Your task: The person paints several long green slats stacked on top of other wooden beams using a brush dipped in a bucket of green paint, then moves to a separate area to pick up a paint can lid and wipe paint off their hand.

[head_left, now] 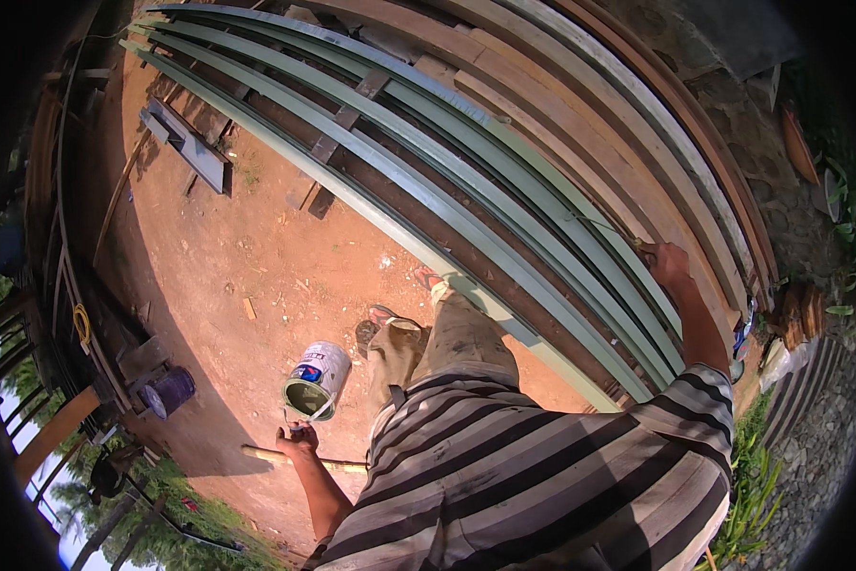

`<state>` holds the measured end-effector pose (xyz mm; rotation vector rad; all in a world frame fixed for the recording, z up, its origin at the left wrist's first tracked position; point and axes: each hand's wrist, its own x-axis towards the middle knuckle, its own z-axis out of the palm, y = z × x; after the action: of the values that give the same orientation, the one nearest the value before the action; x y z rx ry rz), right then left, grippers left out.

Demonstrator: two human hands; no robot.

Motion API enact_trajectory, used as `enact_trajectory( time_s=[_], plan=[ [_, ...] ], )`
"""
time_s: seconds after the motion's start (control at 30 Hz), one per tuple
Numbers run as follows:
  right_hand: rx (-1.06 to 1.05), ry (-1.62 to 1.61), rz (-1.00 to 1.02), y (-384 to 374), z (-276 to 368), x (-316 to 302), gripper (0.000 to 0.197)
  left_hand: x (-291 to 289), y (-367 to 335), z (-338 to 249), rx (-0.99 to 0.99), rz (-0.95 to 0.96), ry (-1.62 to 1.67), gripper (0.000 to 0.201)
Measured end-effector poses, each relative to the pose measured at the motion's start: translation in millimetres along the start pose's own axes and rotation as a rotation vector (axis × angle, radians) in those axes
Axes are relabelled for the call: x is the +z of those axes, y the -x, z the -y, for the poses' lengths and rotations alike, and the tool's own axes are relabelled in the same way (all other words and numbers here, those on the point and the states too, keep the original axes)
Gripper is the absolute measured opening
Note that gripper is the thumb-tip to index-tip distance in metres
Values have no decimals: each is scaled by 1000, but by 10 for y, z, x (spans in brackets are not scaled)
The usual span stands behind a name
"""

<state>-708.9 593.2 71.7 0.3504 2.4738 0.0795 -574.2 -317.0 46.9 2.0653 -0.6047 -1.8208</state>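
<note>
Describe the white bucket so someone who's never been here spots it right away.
Start from the long green beams and cross the reddish dirt toward the view's lower left. There, just beyond the person's left hand, is the white bucket, its open mouth showing a greenish inside. Its white outside sets it apart from the purple bucket further left.

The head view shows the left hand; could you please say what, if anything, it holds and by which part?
The left hand seems to hold the bucket by its handle; exact finger placement is unclear.

pale green beams (404, 169), white bucket (329, 365)
</note>
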Motion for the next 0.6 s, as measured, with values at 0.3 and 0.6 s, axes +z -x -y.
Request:
enact_trajectory(
  time_s=[0.3,0.6],
  plan=[
    [136,-573,-129,222,1238,205,36,657,126,60,45,-39,-106,38],
    [594,-2033,41,-130,2326,308,37,656,35,56,27,10,-103,42]
  ],
)
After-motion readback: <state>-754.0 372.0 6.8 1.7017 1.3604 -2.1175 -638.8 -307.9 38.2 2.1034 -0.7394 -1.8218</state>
